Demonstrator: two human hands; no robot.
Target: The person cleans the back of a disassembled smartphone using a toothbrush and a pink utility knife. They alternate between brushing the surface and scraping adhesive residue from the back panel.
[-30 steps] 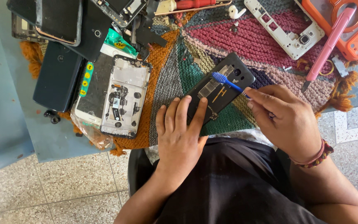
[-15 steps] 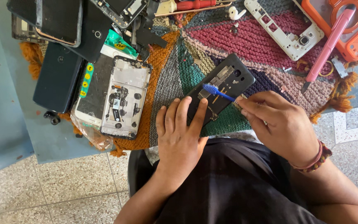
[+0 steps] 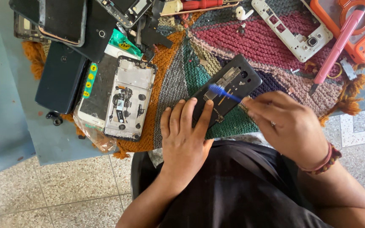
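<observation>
From above, a green packet with a yellow mark lies beside the opened white phone; a strip of yellow dots runs along its left edge. The left hand lies flat, fingers spread, pressing the dark opened phone onto the knitted mat. The right hand pinches a blue brush, whose bristles have slid further left across the phone than half a second ago.

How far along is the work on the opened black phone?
Done: the black phone lies on the knitted mat with its back cover off, insides exposed. In hand: the left hand pins its lower end while the right hand works a blue brush over the internals. Left: it remains uncovered; no cover is fitted.
</observation>
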